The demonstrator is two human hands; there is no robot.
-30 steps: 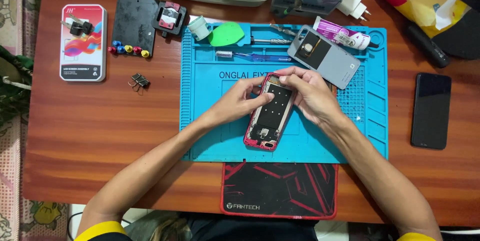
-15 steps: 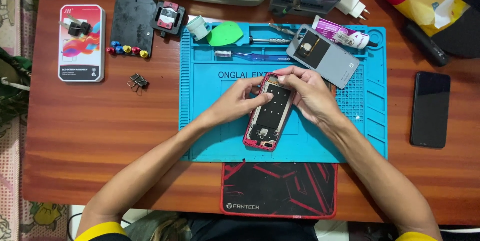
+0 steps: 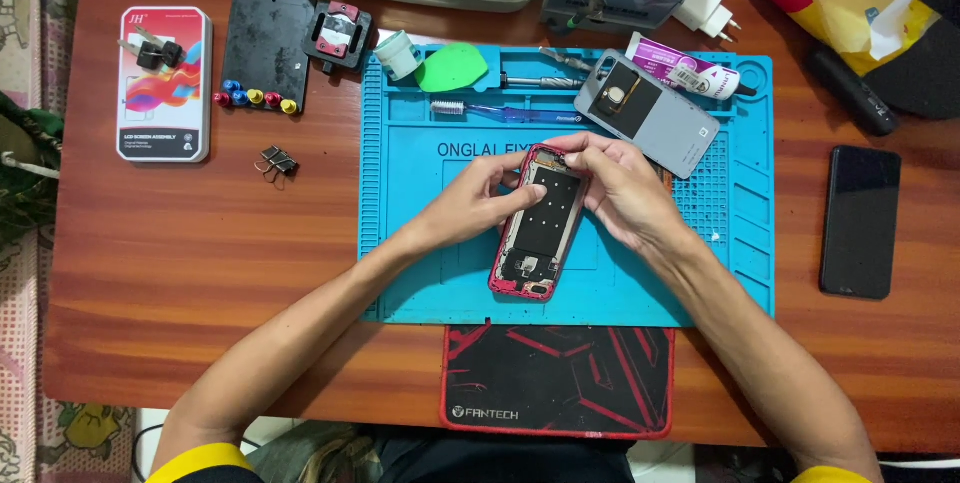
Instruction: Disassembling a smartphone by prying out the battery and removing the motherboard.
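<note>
hands steady on the opened phone, nothing shifted

nearest the body lies a black and red mouse pad [image 3: 558, 383], its far edge touching the blue repair mat [image 3: 430, 273]; on the mat the opened red phone [image 3: 538, 223] lies back-up and tilted, just where it lay a second ago; the left hand [image 3: 478, 205] pinches its upper left edge, and the right hand [image 3: 622, 188] curls over the top right corner, fingertips pressed to the frame; neither hand has moved, so the work reads as a held, fine adjustment at the top end; beyond, the grey back cover [image 3: 648, 113], a green pry pick [image 3: 452, 68] and a glue tube [image 3: 690, 68] lie untouched; a dark phone [image 3: 860, 221] rests well apart on the wooden table [image 3: 200, 263].
</note>
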